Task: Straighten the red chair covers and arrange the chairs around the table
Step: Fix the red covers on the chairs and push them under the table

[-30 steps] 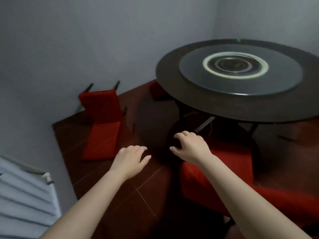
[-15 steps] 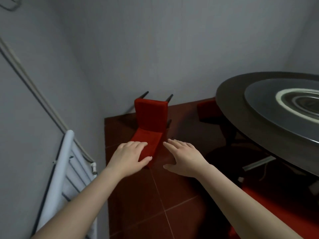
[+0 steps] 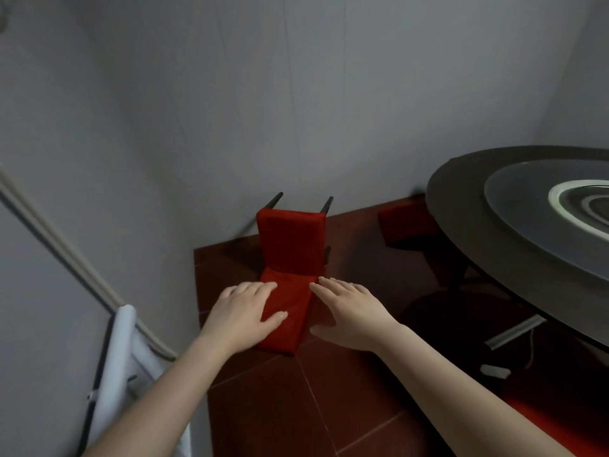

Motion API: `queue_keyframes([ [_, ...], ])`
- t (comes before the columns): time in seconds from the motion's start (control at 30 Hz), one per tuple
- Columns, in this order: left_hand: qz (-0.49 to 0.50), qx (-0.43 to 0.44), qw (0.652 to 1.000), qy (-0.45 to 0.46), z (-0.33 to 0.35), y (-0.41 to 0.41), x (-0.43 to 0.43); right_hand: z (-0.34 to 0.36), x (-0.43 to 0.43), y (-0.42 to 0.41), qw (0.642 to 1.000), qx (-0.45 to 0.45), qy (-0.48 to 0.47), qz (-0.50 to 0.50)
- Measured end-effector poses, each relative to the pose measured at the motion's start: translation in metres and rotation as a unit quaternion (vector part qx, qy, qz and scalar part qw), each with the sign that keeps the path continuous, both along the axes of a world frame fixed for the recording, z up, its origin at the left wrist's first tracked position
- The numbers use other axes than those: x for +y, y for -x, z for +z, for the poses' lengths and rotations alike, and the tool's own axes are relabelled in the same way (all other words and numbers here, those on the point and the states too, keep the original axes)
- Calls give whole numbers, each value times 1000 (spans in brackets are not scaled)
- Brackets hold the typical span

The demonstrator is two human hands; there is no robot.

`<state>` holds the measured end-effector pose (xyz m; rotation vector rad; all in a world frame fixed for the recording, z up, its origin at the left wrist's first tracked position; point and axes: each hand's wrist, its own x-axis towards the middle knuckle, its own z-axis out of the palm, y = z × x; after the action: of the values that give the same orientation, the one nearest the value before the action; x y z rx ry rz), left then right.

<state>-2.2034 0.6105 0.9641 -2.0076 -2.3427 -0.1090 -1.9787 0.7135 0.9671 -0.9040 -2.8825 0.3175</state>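
**A:** What are the hands doing?

**B:** Both are stretched forward, palms down, fingers nearly straight and a little spread. Neither one has hold of anything. The left hand (image 3: 244, 316) has its thumb out to the side. The right hand (image 3: 349, 311) is level with it.

**A:** And the chair?

**B:** The red-covered chair (image 3: 290, 245) lies tipped over on the tiled floor (image 3: 296, 407), straight ahead of the hands and partly between them. One padded part lies flat, reaching toward the wrists. The other stands up beyond the fingertips, and two dark legs (image 3: 274, 200) poke out past it at the wall (image 3: 296, 94).

**A:** Is either hand touching the cover?

**B:** The left hand overlaps the flat part's left edge and the right sits just beside its right edge, but I cannot tell whether they touch.

**A:** Anything else?

**B:** The round table (image 3: 454, 199) with its glass turntable (image 3: 527, 206) is well off to the right of the right hand. A second red chair (image 3: 403, 222) is tucked at its rim. A white rack (image 3: 122, 357) stands left of the left forearm.
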Motion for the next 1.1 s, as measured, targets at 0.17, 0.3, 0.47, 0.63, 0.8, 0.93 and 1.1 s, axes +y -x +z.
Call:
queue_keyframes([
  [0.17, 5, -9, 1000, 8, -13, 18, 56, -6, 58, 13, 1000, -12, 12, -2],
  [0.3, 10, -15, 1000, 6, -17, 34, 112, -3, 126, 28, 1000, -20, 8, 9],
  [0.47, 36, -17, 999, 1, -14, 52, 198, 8, 221, 39, 1000, -18, -4, 23],
  [0.63, 69, -44, 997, -13, -17, 53, 273, 13, 309, 36, 999, -36, 0, 38],
  [0.8, 91, -74, 993, 15, -37, 52, 321, -8, 367, 38, 997, -53, 39, 42],
  [0.93, 119, -94, 987, 48, -58, 67, 349, -29, 406, 49, 994, -66, 71, 44],
  [1.1, 140, -102, 981, 82, -85, 106, 388, -50, 457, 69, 993, -71, 91, 39],
])
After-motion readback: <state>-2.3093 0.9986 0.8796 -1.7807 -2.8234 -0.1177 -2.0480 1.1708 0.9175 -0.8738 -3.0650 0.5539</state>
